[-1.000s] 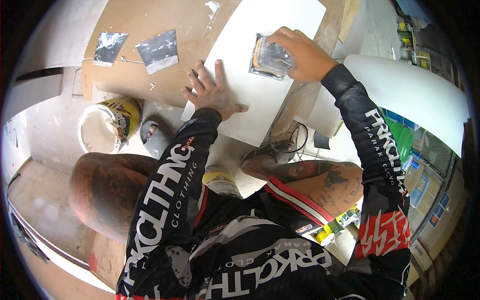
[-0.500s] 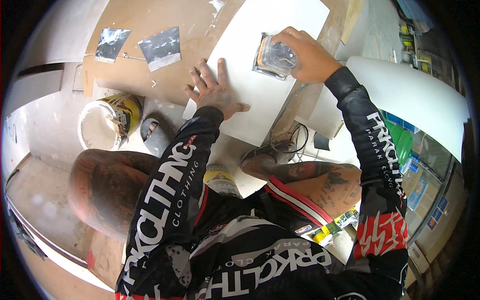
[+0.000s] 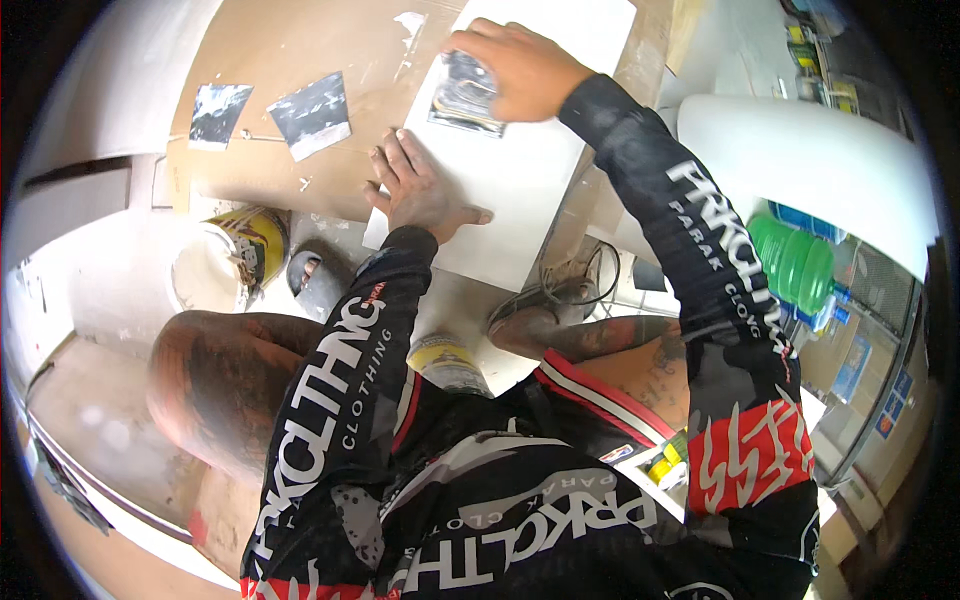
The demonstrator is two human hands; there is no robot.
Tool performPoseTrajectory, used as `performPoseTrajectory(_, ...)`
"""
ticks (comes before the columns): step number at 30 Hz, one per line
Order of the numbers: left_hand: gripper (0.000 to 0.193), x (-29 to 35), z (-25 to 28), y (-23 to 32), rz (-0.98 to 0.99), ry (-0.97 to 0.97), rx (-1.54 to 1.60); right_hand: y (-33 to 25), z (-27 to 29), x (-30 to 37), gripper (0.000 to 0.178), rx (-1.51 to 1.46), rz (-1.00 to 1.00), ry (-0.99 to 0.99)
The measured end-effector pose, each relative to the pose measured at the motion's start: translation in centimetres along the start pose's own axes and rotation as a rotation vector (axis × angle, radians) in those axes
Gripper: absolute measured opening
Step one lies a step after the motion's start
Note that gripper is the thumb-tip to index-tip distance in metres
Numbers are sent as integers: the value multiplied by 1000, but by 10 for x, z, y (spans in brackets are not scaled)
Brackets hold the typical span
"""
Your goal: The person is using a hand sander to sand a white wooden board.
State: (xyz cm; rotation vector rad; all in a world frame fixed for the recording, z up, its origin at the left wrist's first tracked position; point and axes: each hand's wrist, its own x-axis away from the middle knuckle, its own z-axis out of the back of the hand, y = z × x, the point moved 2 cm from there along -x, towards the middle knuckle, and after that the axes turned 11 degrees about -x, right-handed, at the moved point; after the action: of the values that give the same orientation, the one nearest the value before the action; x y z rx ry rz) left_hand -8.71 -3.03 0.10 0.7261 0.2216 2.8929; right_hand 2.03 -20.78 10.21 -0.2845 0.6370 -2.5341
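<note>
A long white panel (image 3: 515, 190) lies slanting across brown cardboard. My right hand (image 3: 525, 70) grips a square-based palm sander (image 3: 466, 95), its base against the panel near the left edge. Motion smears the sander a little, and my fingers hide its top. Lower on the same panel, my left hand (image 3: 415, 192) rests with fingers spread and thumb out to the right, holding nothing.
Two dark, dust-whitened sheets (image 3: 312, 112) lie on the cardboard (image 3: 270, 50) at left. An open bucket (image 3: 200, 265) stands below them. A black cable (image 3: 605, 295) loops near my foot. At right are a curved white panel (image 3: 790, 165) and a green water jug (image 3: 795, 262).
My right hand has slid the sander leftward and slightly away across the panel, from its right part toward its left edge. My left hand keeps nearly the same place.
</note>
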Motion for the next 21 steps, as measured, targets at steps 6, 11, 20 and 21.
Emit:
performPoseTrajectory(6, 167, 1, 5, 5, 27, -54, -56, 16, 10, -5, 60, 5, -201, 65)
performPoseTrajectory(11, 168, 0, 7, 7, 27, -25, -98, 8, -11, 34, 61, 36, -193, 89)
performPoseTrajectory(20, 169, -1, 6, 6, 7, -43, -103, 48, 3, 122, 63, -48, -275, 183)
performPoseTrajectory(21, 169, -2, 5, 6, 7, -54, -105, 62, 8, 126, 66, -44, -276, 194)
